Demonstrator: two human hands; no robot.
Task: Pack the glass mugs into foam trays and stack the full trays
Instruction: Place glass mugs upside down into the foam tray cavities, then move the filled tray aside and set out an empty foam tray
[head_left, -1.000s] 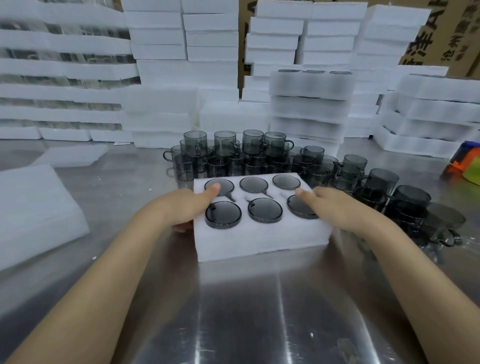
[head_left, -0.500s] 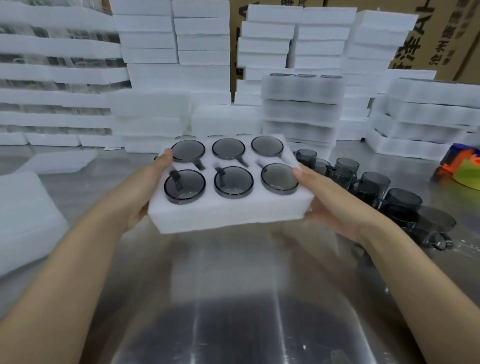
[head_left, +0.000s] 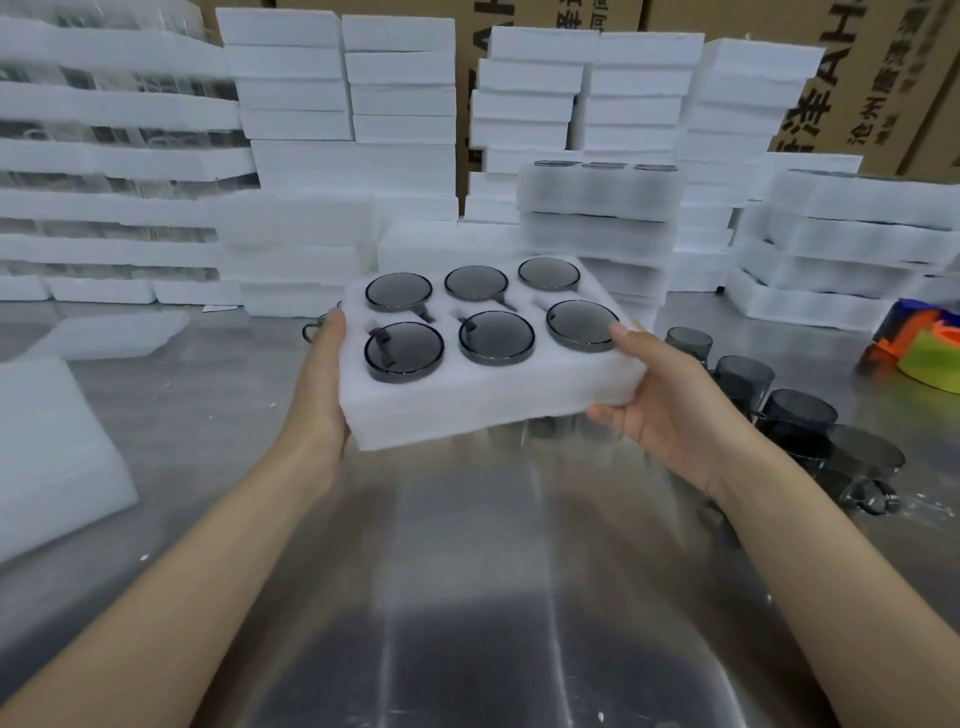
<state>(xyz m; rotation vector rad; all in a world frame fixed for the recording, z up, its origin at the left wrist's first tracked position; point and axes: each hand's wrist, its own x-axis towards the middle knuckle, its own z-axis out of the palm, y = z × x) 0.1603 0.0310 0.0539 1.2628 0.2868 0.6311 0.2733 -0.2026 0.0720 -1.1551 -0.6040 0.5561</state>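
Held a white foam tray up in the air over the shiny metal table, not touching it. Gripped the tray's left end with the left hand, thumb up on the top edge and the other fingers tucked under, out of sight. Gripped the right end with the right hand, thumb pressed on the top corner and fingers curled under the bottom. Held it slanted across the view, right end higher up than the left. Saw six dark glass mugs sunk into the tray's round holes, three in the back row and three in the front row, with only their round dark ends showing and their handles tucked in little slots. Could not tell if the mugs sat right way up or upside down. Saw loose grey mugs standing on the table to the right, just past the right hand. Spotted a bit of one more mug peeking out behind the left thumb. Saw a pile of full trays behind the held tray, with dark rims showing on the top one. Saw tall piles of white foam blocks all along the back, and brown cardboard boxes with printed letters behind those. Saw a thick foam sheet lying on the table at the left, and a bright orange, blue and green thing at the far right. Could not tell what that was.
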